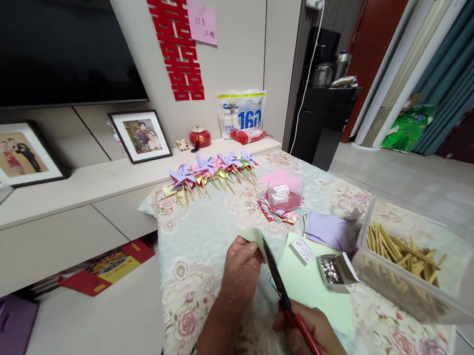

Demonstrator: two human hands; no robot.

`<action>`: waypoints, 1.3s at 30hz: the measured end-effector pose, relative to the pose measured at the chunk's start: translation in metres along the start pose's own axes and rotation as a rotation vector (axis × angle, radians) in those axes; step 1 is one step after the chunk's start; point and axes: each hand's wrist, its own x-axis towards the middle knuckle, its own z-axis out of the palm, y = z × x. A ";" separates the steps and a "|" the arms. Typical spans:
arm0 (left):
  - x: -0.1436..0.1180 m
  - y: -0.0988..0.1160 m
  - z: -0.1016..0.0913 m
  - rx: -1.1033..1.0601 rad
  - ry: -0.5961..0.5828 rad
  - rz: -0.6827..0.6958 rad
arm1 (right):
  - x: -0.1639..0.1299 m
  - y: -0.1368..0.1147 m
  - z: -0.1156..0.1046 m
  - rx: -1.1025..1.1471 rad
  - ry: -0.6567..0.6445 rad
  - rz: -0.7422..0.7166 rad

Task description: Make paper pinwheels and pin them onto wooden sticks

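Between the thumb and fingers of my left hand (241,268) is a piece of pale green paper (254,235), raised above the tablecloth. My right hand (304,336) grips a pair of scissors (278,279) with red handles and dark blades. The blades point up and left, their tips at the paper's right edge. Whether they cut into it I cannot make out. Right of the scissors lie light green sheets (306,287), bearing a small white box (302,251) and an opened box of shiny metal pieces (332,270).
Finished paper pinwheels (208,170) on sticks lie along the table's far left edge. A clear tub (285,192) stands on patterned paper, near purple sheets (327,230). At right is a plastic bin (401,283) of wooden sticks. Framed photos (142,134) stand on the cabinet behind.
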 end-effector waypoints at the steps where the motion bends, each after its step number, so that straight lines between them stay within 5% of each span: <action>1: 0.000 0.000 0.000 -0.002 0.001 -0.001 | 0.000 0.001 0.000 0.002 -0.002 -0.006; 31: 0.000 -0.001 0.001 -0.025 0.009 -0.011 | -0.003 -0.014 0.003 -0.039 0.044 -0.030; 39: -0.002 -0.001 0.001 -0.005 0.012 -0.016 | -0.007 -0.001 0.000 0.033 0.081 0.001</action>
